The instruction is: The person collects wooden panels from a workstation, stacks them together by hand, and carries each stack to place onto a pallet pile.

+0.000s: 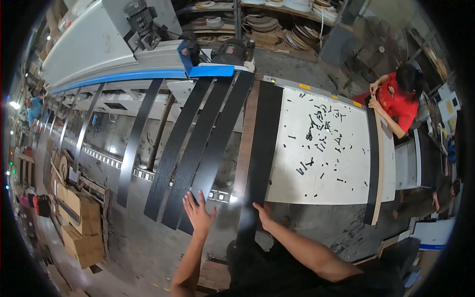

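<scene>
My left hand [199, 214] lies with fingers spread on the near end of a long black board [221, 131], the rightmost of three side by side on the machine. My right hand [263, 217] is closed on the right edge of another black board [264, 133], near its close end. That board runs along the left side of a white worktable [292, 183]. Between the two boards is a brown strip [247, 133]. The undersides of the boards and the fingers beneath the right one are hidden.
Small black scraps [319, 128] litter the white table. Across it, a person in a red shirt [400, 99] handles a light strip [379, 163] beside a dark one. A long machine with a blue edge [213, 71] stands behind; cardboard boxes [81, 232] sit left.
</scene>
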`<act>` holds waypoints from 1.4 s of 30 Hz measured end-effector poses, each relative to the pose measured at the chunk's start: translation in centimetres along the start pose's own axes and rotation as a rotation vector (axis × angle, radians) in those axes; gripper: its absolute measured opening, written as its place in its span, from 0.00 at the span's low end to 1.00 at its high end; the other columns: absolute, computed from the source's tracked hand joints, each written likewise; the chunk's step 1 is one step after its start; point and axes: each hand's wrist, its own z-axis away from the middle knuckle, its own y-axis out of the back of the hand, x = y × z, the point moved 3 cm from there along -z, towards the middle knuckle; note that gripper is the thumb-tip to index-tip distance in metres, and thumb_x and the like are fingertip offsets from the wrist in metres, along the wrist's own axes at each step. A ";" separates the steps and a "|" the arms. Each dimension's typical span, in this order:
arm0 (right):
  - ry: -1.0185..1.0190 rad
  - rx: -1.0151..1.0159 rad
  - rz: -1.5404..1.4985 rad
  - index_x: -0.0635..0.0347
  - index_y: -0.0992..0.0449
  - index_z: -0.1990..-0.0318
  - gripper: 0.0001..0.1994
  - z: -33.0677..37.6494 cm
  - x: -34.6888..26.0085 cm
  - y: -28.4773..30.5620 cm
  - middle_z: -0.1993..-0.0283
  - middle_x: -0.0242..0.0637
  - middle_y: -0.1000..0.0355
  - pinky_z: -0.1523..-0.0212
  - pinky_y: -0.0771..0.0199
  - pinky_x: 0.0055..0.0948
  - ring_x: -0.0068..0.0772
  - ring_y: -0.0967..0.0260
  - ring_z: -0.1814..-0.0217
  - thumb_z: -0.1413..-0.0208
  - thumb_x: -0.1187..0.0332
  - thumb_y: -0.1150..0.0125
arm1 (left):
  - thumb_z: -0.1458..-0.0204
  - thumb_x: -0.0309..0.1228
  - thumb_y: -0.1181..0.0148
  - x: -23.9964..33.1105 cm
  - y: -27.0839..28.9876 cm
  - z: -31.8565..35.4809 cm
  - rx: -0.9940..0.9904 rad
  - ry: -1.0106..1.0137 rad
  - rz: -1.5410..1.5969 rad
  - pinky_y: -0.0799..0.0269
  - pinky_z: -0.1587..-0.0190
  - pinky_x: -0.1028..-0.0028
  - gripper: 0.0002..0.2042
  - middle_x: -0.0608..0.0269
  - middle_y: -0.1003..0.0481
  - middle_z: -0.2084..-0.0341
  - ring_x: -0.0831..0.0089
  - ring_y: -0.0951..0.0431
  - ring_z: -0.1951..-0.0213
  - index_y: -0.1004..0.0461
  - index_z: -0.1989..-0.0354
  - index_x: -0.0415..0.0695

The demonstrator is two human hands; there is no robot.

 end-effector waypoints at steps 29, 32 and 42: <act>-0.032 -0.116 -0.199 0.68 0.33 0.33 0.43 -0.1 -1.2 -0.4 0.34 0.41 0.30 0.32 0.35 0.40 0.38 0.34 0.33 0.47 0.46 0.25 | 0.52 0.63 0.33 0.0 -0.3 -3.2 0.067 0.032 -0.020 0.61 0.25 0.40 0.55 0.30 0.49 0.27 0.33 0.53 0.26 0.48 0.24 0.38; -0.135 -0.038 -0.148 0.67 0.38 0.29 0.46 0.2 -1.4 -0.3 0.30 0.42 0.33 0.31 0.37 0.39 0.39 0.36 0.31 0.48 0.48 0.24 | 0.55 0.60 0.29 3.0 -0.4 -0.9 -0.123 -0.045 0.037 0.53 0.27 0.42 0.53 0.33 0.43 0.30 0.37 0.45 0.29 0.45 0.26 0.38; -0.209 -0.319 -0.259 0.61 0.33 0.32 0.42 0.1 -2.3 -1.3 0.35 0.38 0.27 0.38 0.27 0.44 0.47 0.28 0.37 0.45 0.41 0.29 | 0.60 0.39 0.22 8.6 0.5 3.2 0.046 0.209 0.385 0.38 0.37 0.50 0.46 0.45 0.31 0.43 0.46 0.31 0.43 0.37 0.28 0.51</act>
